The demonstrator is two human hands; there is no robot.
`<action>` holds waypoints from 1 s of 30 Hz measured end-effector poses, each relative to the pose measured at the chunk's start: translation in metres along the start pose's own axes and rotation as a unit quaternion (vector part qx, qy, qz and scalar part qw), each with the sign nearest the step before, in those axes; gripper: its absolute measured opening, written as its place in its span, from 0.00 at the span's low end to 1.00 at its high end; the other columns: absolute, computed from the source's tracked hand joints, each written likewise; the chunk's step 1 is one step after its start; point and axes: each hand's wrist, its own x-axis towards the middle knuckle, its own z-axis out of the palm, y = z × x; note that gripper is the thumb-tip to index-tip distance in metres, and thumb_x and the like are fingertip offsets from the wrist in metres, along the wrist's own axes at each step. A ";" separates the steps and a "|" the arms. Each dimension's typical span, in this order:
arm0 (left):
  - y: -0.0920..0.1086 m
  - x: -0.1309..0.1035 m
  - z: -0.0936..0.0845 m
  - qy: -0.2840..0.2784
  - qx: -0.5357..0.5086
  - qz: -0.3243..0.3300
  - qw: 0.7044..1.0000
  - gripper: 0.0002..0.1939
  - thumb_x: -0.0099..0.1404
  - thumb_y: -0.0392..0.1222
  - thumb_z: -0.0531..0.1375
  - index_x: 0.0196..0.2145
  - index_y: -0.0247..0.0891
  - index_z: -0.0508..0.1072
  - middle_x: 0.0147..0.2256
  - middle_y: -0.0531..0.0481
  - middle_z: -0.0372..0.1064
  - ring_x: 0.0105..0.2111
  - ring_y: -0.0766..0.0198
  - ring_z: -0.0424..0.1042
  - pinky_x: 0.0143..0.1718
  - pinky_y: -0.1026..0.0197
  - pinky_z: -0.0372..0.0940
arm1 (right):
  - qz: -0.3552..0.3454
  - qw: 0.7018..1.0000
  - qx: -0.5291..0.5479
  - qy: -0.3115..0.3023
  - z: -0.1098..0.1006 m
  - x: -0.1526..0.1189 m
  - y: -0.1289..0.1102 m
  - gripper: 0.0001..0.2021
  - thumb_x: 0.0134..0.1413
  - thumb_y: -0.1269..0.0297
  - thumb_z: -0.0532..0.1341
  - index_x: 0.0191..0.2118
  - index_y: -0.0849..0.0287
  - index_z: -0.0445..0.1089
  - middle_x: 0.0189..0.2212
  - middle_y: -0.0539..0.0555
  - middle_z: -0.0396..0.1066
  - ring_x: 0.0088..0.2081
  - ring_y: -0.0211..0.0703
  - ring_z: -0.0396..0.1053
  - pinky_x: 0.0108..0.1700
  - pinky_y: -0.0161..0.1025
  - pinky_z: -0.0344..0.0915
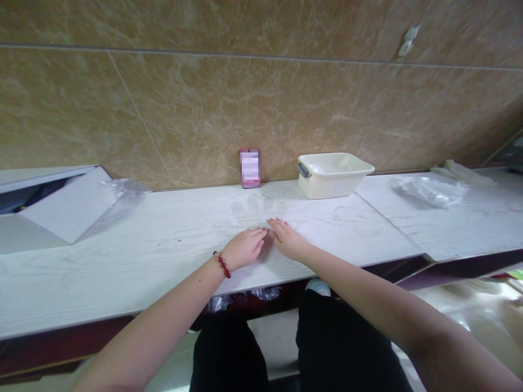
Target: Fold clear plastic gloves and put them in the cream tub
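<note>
My left hand (245, 247), with a red bead bracelet (222, 264) on its wrist, lies low over the white wood-grain tabletop (180, 218). Its fingers are stretched out and point to the right. Opposite it, my right hand (288, 239) has its fingers extended toward the left one, and the fingertips of the two nearly meet. I see nothing held in either. Just beyond the fingers, faint rounded shapes (258, 206) show on the surface; whether they are clear plastic or reflections I cannot tell. A phone (250, 169) with a lit, blurred screen leans upright against the wall behind.
To the right stands a cream plastic bin (332, 185) with a grey handle clip. Clear plastic bags (431, 190) lie farther right. An open white box (67, 207) is at the far left, crumpled clear plastic (122, 190) beside it. A brown marbled wall (229, 109) bounds the table's back.
</note>
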 end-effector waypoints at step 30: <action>-0.059 -0.006 0.013 -0.066 0.088 -0.175 0.978 0.33 0.58 0.58 0.35 0.56 0.36 0.44 0.58 0.47 0.37 0.57 0.59 0.38 0.53 0.53 0.35 | 0.007 0.993 -0.118 -0.023 0.010 -0.034 -0.012 0.28 0.53 0.51 0.39 0.57 0.61 0.46 0.56 0.54 0.44 0.57 0.45 0.42 0.55 0.48 0.39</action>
